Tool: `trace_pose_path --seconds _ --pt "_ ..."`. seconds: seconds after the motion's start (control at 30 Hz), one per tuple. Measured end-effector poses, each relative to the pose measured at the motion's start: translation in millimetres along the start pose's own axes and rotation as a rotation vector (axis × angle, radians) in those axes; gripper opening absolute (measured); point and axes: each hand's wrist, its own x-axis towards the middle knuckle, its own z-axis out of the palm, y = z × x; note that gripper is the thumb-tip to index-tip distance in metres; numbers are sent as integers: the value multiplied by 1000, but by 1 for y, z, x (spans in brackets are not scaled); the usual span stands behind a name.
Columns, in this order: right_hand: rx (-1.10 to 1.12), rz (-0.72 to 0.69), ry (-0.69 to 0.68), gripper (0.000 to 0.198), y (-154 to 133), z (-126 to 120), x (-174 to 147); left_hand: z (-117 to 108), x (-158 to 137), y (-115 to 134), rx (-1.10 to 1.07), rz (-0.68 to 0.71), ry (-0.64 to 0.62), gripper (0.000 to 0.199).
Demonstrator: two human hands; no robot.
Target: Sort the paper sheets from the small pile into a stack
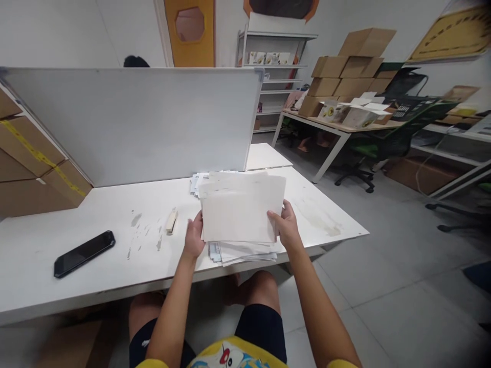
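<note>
Between my two hands is a stack of white paper sheets point(240, 214), tilted up and somewhat uneven along its top edge. My left hand point(195, 236) grips the stack's left edge, its fingers hidden behind the paper. On the other side my right hand point(286, 225) clasps the right edge, thumb lying on the front sheet. Below the held stack, a second pile of papers point(245, 254) lies at the table's front edge, with some bluish sheets in it. Behind it, another bluish-white paper pile point(195, 184) is partly covered. A cream stapler point(172, 221) rests left of my left hand.
A black phone point(84, 254) lies on the white table point(34, 245) at left. A whiteboard panel point(153, 122) stands along the back. Cardboard boxes point(34, 158) sit at far left. To the right are a desk with stacked boxes point(345, 76) and an office chair point(399, 133).
</note>
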Motion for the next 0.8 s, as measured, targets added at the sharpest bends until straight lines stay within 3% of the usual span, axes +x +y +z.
trace_pose_path --seconds 0.1,0.23,0.33,0.53,0.67,0.8 --pt "-11 -37 -74 53 8 -4 -1 -6 7 -8 183 148 14 62" --pt "2 10 -70 58 33 -2 -13 -12 1 -39 336 103 130 45" --pt "11 -11 -59 58 45 1 -15 -17 -3 -55 354 163 140 42" --pt "-53 17 -107 58 56 -8 -13 -20 2 -69 327 275 105 58" --pt "-25 37 -73 55 67 -13 -19 -22 1 -82 531 423 132 47" --pt "-31 96 -51 53 69 -16 -25 -22 -3 -82 679 623 43 36"
